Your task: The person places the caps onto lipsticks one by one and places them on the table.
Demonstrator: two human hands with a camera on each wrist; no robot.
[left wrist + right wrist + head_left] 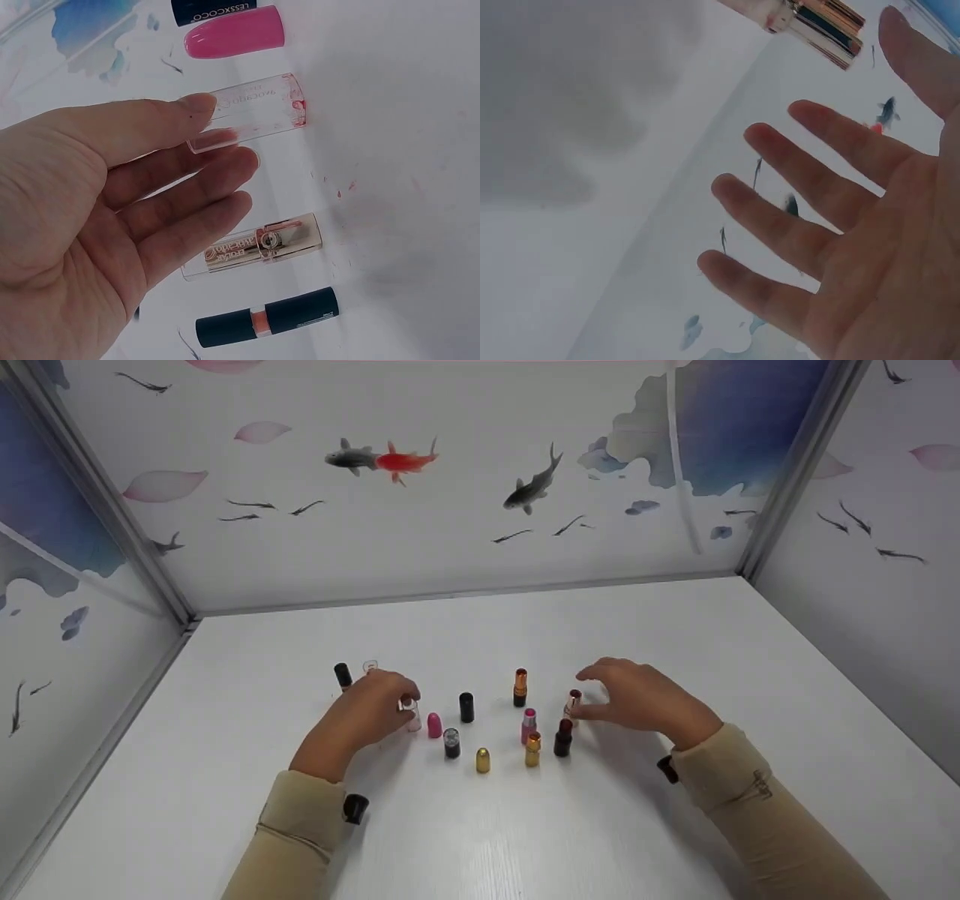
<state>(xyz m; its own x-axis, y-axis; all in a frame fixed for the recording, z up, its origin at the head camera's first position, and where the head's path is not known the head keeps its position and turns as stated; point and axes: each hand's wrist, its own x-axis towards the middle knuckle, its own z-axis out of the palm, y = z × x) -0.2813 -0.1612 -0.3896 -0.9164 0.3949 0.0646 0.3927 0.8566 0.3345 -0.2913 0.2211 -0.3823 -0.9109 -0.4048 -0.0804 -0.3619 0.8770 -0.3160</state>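
Note:
My left hand (365,709) pinches a clear lipstick cap (259,112) between thumb and forefinger; pink smears mark its far end. Beside this hand stand a closed clear-cased lipstick (262,246) and a closed black lipstick (266,317). A pink cap (434,725) stands just right of it. My right hand (645,697) has its fingers spread, with the thumb close to a rose-gold and clear lipstick base (829,30); whether they touch cannot be told. Near it are a dark lipstick base (563,737), a pink one (529,726) and a gold one (532,750).
Between the hands stand a black cap (466,707), a black cap with a silvery top (451,743) and a gold cap (483,760). A black and orange-gold lipstick base (520,688) is farther back. Printed panels (465,555) enclose the white table (480,825).

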